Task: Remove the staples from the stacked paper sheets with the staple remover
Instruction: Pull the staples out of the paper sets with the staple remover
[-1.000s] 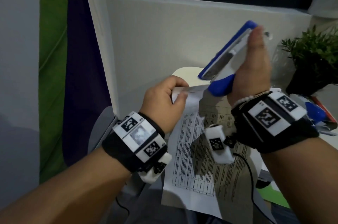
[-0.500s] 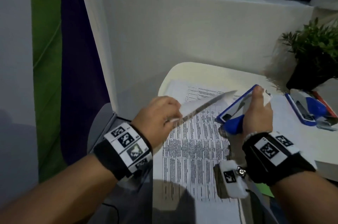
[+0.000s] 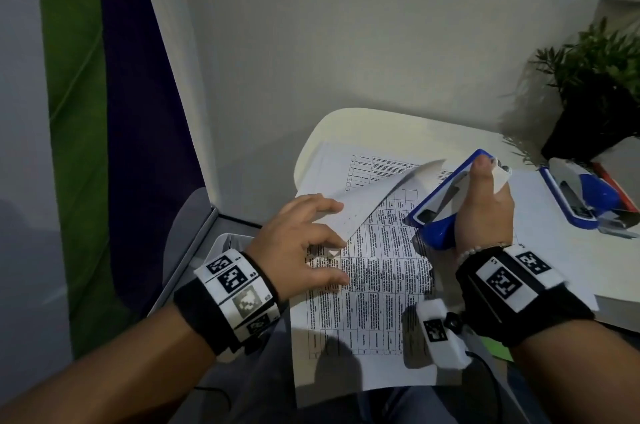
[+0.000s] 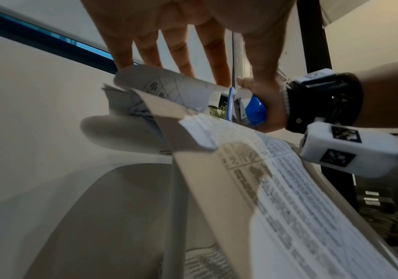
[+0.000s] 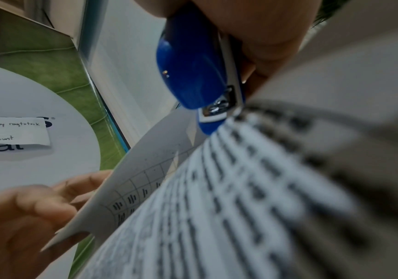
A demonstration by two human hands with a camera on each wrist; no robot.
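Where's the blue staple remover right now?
Head view, right of centre: the right hand grips the staple remover over the printed sheets, beside the lifted top page.

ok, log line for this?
left hand: props up white top sheet | right hand: grips blue-and-white staple remover at printed paper stack | staple: unseen

We log white printed paper sheets (image 3: 374, 288) stacked flat, top sheet (image 3: 360, 205) lifted, curled diagonally; blue-and-white plastic staple remover (image 3: 437, 205) tilted, lower end against stack's upper right.
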